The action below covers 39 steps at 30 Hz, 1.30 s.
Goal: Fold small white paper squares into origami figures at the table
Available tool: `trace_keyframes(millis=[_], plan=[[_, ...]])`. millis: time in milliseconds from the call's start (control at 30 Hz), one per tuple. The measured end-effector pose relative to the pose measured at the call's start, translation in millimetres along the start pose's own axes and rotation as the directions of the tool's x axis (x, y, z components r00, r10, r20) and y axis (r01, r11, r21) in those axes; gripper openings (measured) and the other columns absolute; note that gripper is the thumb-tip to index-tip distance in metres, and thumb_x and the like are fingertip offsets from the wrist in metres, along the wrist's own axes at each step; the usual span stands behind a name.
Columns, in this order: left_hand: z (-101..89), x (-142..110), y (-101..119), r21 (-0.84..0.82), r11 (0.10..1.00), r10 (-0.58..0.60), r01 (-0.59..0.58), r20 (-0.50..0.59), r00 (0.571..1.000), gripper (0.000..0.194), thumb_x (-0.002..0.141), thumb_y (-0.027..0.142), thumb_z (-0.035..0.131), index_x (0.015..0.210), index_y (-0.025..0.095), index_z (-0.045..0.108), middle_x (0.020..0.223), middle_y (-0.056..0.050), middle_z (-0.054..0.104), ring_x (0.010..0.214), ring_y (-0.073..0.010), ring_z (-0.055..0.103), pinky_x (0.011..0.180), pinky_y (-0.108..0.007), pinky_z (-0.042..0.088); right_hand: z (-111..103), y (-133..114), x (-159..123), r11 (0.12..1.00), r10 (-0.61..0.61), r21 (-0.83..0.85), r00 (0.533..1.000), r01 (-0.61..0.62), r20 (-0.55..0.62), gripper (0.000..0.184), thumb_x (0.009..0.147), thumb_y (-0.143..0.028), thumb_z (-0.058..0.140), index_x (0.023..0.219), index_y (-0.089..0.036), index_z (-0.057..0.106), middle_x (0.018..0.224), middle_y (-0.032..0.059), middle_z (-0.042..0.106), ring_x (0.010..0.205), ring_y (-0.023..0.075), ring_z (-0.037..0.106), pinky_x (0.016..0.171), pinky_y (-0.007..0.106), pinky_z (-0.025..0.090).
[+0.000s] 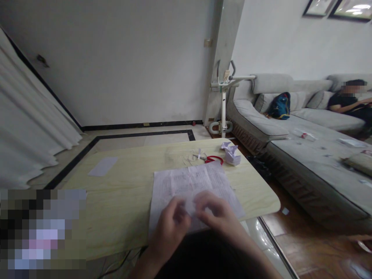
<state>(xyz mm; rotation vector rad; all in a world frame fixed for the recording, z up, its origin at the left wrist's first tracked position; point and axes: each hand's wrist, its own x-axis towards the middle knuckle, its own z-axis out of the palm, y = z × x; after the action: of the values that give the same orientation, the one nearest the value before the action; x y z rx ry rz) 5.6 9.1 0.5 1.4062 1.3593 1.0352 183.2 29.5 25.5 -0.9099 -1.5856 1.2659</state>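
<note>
While both hands hover over the printed sheet at the lower centre of the frame, the left hand and right hand pinch a small pale piece of paper between them, its outline blurred; each grip is closed on one side of it. Beyond the sheet, red-handled scissors lie on the table, just beside a folded paper shape. A blank paper slip rests left of centre.

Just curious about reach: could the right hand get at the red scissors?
Probably yes: the red scissors lie beyond the low-lying paper sheet, with nothing tall between, though the right hand seems busy with something pale.
</note>
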Motion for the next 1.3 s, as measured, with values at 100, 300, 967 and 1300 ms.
trace_keyframes(millis=[100, 300, 967, 1300], plan=[[0.7, 0.3, 0.2, 0.042, 0.999, 0.014, -0.014, 0.001, 1.0, 0.019, 0.08, 0.025, 0.062, 0.099, 0.02, 0.064, 0.084, -0.003, 0.069, 0.078, -0.0212, 0.065, 0.069, -0.028, 0.052, -0.4, 7.7, 1.8, 0.995, 0.073, 0.065, 0.997, -0.073, 0.006, 0.027, 0.081, -0.042, 0.071, 0.069, -0.018, 0.065, 0.09, 0.0046, 0.064, 0.09, 0.0215, 0.06, 0.083, 0.034, 0.044], [-1.9, 3.8, 10.6, -0.09, 0.995, -0.035, 0.042, 0.08, 0.996, 0.013, 0.083, 0.027, 0.063, 0.093, 0.021, 0.066, 0.075, 0.0, 0.069, 0.07, -0.0166, 0.063, 0.062, -0.022, 0.049, 5.3, 14.2, 2.5, 0.897, 0.203, 0.394, 0.979, -0.2, 0.034, 0.018, 0.077, -0.032, 0.071, 0.07, -0.017, 0.063, 0.077, 0.0011, 0.063, 0.076, 0.0182, 0.058, 0.073, 0.03, 0.044], [-0.7, 7.4, -4.0, -0.503, 0.825, -0.096, 0.257, 0.323, 0.941, 0.02, 0.081, 0.035, 0.071, 0.081, 0.015, 0.07, 0.054, 0.003, 0.058, 0.045, -0.0065, 0.048, 0.044, -0.016, 0.034, 21.1, 25.2, 1.7, 0.512, 0.261, 0.79, 0.937, -0.338, 0.232, 0.017, 0.077, -0.029, 0.072, 0.068, -0.015, 0.065, 0.062, 0.0021, 0.061, 0.06, 0.0157, 0.053, 0.062, 0.028, 0.037], [1.4, 8.7, -3.8, -0.624, 0.704, -0.163, 0.338, 0.322, 0.933, 0.025, 0.071, 0.038, 0.08, 0.072, 0.015, 0.071, 0.055, 0.002, 0.057, 0.044, -0.0055, 0.043, 0.042, -0.017, 0.031, 19.1, 30.6, 0.4, 0.486, 0.28, 0.79, 0.922, -0.375, 0.266, 0.023, 0.076, -0.033, 0.076, 0.068, -0.014, 0.064, 0.063, 0.0007, 0.056, 0.059, 0.0127, 0.047, 0.06, 0.026, 0.033]])
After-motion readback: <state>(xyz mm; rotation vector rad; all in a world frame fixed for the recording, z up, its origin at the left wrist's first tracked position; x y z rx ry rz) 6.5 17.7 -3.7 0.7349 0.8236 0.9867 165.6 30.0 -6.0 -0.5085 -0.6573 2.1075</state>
